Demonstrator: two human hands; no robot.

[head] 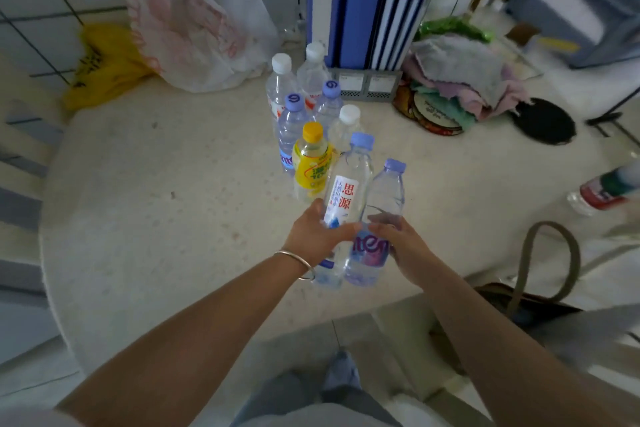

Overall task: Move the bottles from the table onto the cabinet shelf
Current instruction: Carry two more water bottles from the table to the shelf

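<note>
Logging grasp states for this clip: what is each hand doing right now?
Left hand: closed around the white-label bottle.
Right hand: closed around the purple-label bottle.
</note>
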